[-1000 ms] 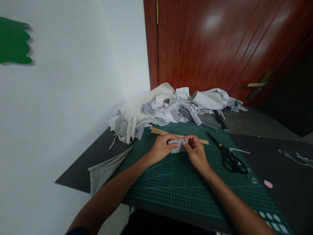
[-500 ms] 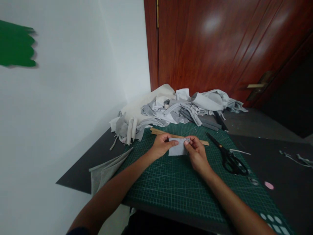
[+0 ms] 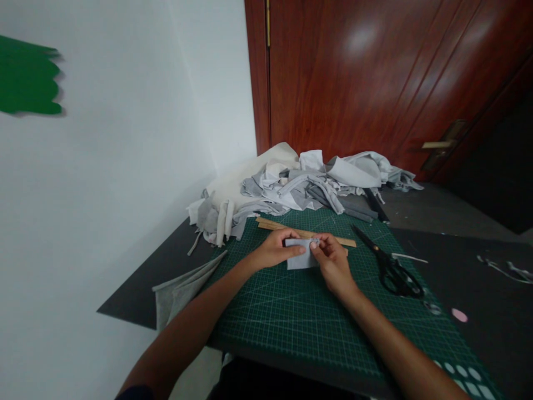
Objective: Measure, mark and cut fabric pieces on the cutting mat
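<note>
A small light-grey piece of fabric (image 3: pixel 300 260) is held between both hands above the green cutting mat (image 3: pixel 287 311). My left hand (image 3: pixel 275 248) pinches its upper left part, with the thumb lying along the front. At the upper right corner, my right hand (image 3: pixel 332 261) grips the same piece between thumb and fingers. The fingertips behind the fabric are partly hidden. Just beyond the hands lie wooden rulers (image 3: pixel 343 241), partly covered by them. Black-handled scissors (image 3: pixel 391 268) rest on the mat to the right of my right hand.
A heap of grey and white fabric scraps (image 3: pixel 291 186) lies at the back against the wall and the brown door (image 3: pixel 353 83). Folded grey cloth (image 3: pixel 177 294) hangs at the left edge. A pink oval piece (image 3: pixel 459 315) and a white strip (image 3: pixel 410 258) lie at right.
The fabric piece tilts slightly and its lower edge sits a little lower. Both hands have shifted slightly, keeping their hold on it.
</note>
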{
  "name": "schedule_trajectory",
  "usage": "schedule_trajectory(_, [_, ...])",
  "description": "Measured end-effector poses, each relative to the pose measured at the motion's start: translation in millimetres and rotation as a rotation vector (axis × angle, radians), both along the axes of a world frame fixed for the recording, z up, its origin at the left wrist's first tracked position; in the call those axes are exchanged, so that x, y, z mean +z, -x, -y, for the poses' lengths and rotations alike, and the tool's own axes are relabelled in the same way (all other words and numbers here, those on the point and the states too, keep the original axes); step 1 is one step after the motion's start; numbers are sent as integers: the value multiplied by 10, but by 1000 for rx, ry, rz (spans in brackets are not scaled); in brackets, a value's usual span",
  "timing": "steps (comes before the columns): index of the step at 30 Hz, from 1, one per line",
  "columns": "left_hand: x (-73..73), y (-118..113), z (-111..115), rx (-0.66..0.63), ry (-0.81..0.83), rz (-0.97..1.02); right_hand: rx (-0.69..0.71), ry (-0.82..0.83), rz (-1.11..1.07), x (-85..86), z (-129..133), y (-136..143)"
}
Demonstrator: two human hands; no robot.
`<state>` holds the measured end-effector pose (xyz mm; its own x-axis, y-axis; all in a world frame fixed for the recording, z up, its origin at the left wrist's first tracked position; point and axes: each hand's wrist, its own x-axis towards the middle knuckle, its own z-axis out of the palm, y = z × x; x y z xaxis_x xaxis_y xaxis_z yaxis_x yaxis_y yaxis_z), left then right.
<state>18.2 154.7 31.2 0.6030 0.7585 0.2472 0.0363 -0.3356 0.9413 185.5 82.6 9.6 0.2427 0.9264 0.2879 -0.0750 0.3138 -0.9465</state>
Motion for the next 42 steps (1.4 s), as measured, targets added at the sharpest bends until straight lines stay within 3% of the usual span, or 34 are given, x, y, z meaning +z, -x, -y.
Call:
schedule_trajectory(3, [16, 16, 0, -50, -46, -30, -11, -42, 69, -2, 5, 27])
schedule_trajectory(10, [25, -15, 11, 136, -161, -83, -105, -74, 91, -44, 11, 64])
schedule_trajectory(15, [16, -4, 18, 82, -189, -133, -104, -79, 131, -89, 14, 70])
schedule_trajectory(19, [0, -31, 39, -18, -102, -40, -59, -89, 178, -116, 12, 65])
schedule_trajectory(22, [-6, -39, 25, 27, -76, -41, -44, -89, 168, -112, -3, 48])
schedule_trajectory(32, [-53, 4, -70, 203, -115, 7, 164, 206, 33, -31, -24, 57])
schedule_trajectory(39, [-148, -5, -125, 376, -112, -14, 47, 216, -338, -47, -53, 21])
schedule_trajectory(42, [-233, -75, -94, 430, -54, 32, 74, 277, -470, -19, -41, 42])
